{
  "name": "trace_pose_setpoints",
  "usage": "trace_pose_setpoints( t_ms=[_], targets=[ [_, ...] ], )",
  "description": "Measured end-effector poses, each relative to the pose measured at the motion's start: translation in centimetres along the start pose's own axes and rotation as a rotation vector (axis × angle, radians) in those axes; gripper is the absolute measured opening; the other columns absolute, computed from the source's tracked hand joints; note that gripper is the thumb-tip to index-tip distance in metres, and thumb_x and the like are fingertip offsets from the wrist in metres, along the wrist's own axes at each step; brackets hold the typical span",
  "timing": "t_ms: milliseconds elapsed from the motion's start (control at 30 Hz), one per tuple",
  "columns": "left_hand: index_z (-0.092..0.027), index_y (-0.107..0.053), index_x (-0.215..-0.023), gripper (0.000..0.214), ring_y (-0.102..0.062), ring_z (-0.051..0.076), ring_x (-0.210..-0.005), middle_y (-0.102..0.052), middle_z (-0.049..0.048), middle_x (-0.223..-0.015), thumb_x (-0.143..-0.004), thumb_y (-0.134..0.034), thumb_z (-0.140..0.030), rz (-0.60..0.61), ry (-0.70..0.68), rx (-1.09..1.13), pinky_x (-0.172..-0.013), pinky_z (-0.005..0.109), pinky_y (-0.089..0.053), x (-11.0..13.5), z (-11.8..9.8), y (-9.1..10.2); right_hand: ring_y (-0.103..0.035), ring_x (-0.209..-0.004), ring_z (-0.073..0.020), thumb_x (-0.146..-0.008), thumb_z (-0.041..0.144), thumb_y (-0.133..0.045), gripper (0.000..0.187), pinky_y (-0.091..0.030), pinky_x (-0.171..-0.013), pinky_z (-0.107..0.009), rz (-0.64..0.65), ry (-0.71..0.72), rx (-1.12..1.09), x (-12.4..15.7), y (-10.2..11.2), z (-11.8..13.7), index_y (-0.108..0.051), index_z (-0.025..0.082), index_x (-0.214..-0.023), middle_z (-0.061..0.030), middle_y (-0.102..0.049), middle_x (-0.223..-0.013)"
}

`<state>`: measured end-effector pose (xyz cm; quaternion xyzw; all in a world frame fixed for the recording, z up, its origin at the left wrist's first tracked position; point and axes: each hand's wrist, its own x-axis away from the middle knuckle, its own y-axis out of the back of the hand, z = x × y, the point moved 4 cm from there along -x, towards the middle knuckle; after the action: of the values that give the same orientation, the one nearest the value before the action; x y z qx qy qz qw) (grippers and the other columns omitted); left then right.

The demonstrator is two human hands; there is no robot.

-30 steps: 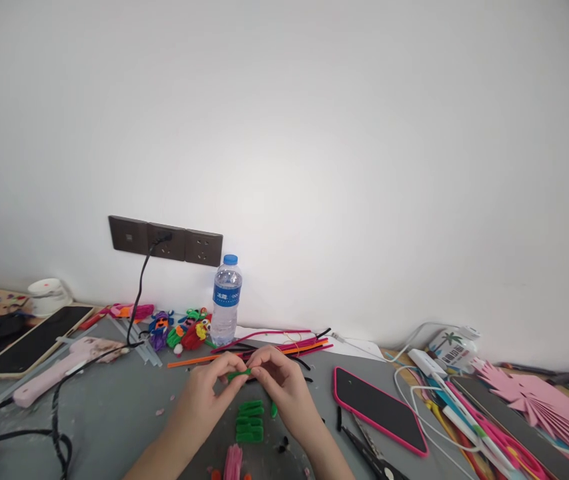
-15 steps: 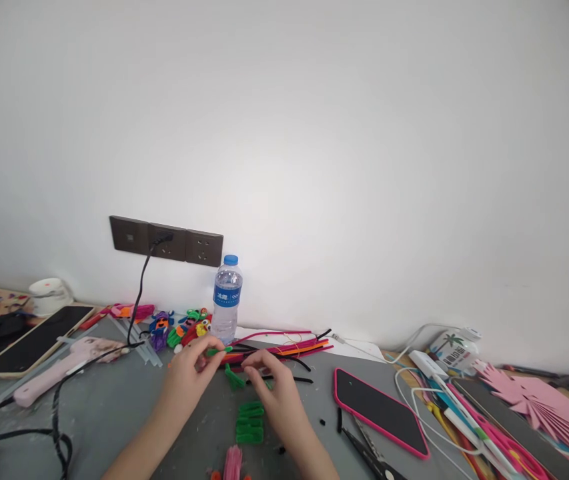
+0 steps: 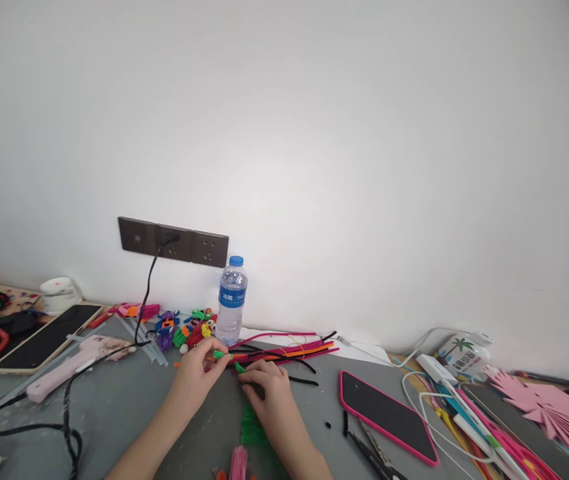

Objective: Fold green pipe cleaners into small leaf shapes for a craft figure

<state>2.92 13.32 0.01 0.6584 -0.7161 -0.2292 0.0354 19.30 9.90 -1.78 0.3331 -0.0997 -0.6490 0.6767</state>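
Note:
My left hand (image 3: 198,375) pinches one end of a green pipe cleaner (image 3: 226,359) near the pile of pink, orange and black pipe cleaners (image 3: 284,350). My right hand (image 3: 269,392) lies close beside it, fingers curled on the green pipe cleaner's other end. A stack of folded green pieces (image 3: 250,430) sits just in front of my right hand, partly hidden by it. A pink folded piece (image 3: 237,463) lies at the bottom edge.
A water bottle (image 3: 231,300) stands by the wall under the sockets (image 3: 174,241). Small pipe-cleaner figures (image 3: 187,328), a pink glue gun (image 3: 71,363) with black cable, two phones (image 3: 387,417) (image 3: 47,337), scissors (image 3: 371,457) and chargers, cables and pink paper at right crowd the grey table (image 3: 124,413).
Both hands have moved away from me toward the pipe cleaner pile, carrying the green pipe cleaner. My right hand now covers part of the green stack.

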Motion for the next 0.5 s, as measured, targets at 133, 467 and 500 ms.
trace_pose_setpoints(
  t_ms=[133, 467, 500],
  targets=[
    [-0.02, -0.057, -0.071, 0.023, -0.063, 0.02, -0.068, -0.064, 0.001, -0.071, -0.078, -0.06, -0.042, 0.089, 0.094, 0.112, -0.063, 0.027, -0.049, 0.1, 0.1, -0.5, -0.064, -0.082, -0.0251, -0.078, 0.018, -0.063, 0.009, -0.045, -0.076, -0.036, -0.104, -0.106, -0.209, -0.4, 1.0, -0.7, -0.072, 0.021, -0.075, -0.0066, -0.07, -0.083],
    [-0.016, -0.067, -0.084, 0.029, -0.055, 0.017, -0.064, -0.057, -0.0009, -0.064, -0.075, -0.066, -0.044, 0.29, 0.165, 0.345, -0.062, 0.027, -0.044, 0.7, -0.4, -2.3, -0.063, -0.07, -0.0217, -0.063, 0.049, -0.078, 0.035, -0.048, -0.064, -0.031, -0.15, -0.222, -0.693, -0.9, 1.1, -0.9, -0.069, 0.016, -0.072, -0.0069, -0.07, -0.073],
    [-0.016, -0.066, -0.083, 0.029, -0.054, 0.017, -0.063, -0.057, -0.0011, -0.063, -0.075, -0.067, -0.044, 0.293, 0.168, 0.353, -0.061, 0.026, -0.044, 0.8, -0.5, -2.4, -0.063, -0.069, -0.0214, -0.063, 0.049, -0.078, 0.035, -0.048, -0.064, -0.031, -0.145, -0.223, -0.694, -0.9, 1.0, -0.9, -0.07, 0.016, -0.071, -0.007, -0.07, -0.073]
  ],
)
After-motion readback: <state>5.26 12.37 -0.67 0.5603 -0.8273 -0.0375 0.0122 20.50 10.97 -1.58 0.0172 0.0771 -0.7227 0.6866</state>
